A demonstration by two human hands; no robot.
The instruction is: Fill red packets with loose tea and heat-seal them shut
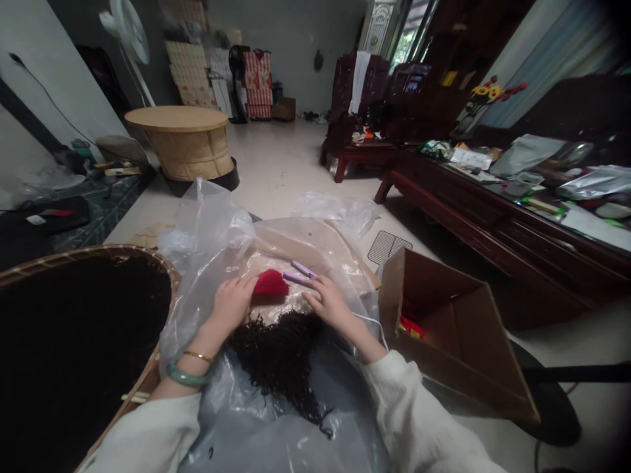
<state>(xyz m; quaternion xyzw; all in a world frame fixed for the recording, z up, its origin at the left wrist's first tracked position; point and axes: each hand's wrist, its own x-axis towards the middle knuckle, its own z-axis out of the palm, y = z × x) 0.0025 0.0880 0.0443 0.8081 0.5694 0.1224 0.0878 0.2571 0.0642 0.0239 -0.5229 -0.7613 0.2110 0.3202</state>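
My left hand (233, 303), with a gold bangle and a green bangle at the wrist, is closed on a red packet (270, 282). My right hand (329, 302) grips a lilac hair straightener (298, 278) at its near end. Its two arms stand apart and point toward the packet, and a white cord (371, 319) trails from beneath the hand. Just below both hands, a heap of dark, dry, twisted strips like tea leaves (283, 358) lies on clear plastic sheeting (296, 433). Part of the packet is hidden behind my left fingers.
On the left stands a wide woven basket (170, 266) full of the same dark material. An open cardboard box (458, 322) with red packets (411, 326) inside is at the right. Beyond are a wire rack (389, 246), a round wicker table (177, 118) and a cluttered dark wooden table (473, 210).
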